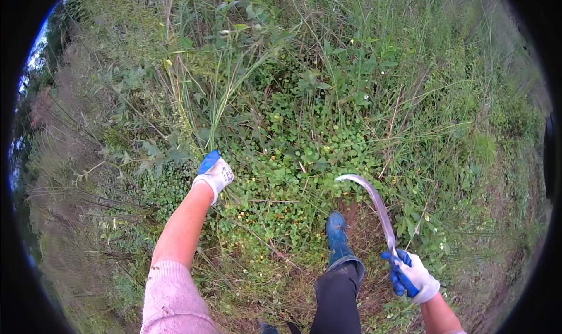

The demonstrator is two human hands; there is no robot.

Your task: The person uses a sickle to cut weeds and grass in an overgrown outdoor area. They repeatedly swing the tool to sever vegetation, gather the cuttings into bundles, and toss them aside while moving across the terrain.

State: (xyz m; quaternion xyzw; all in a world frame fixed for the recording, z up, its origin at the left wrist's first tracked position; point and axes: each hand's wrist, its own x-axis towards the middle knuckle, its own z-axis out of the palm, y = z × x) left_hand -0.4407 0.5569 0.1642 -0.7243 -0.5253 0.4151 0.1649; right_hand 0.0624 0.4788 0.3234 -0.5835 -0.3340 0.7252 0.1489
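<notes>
My left hand [215,171], in a white glove with blue fingers, is closed round a bunch of long grass stalks [219,109] that fan upward and away from me. Its fingertips are partly hidden by the back of the glove. At the lower right, my right hand [410,275], gloved the same way, grips a sickle [379,205] by its handle. The curved metal blade points up and bends left at its tip, over low green leaves and apart from the bunch.
Low leafy ground cover [293,158] spreads in front of me. Taller grass and weeds [421,53] stand at the far side and right. My blue rubber boot [337,237] is planted near the blade on brownish trampled ground. Dry brush [70,141] rises at the left.
</notes>
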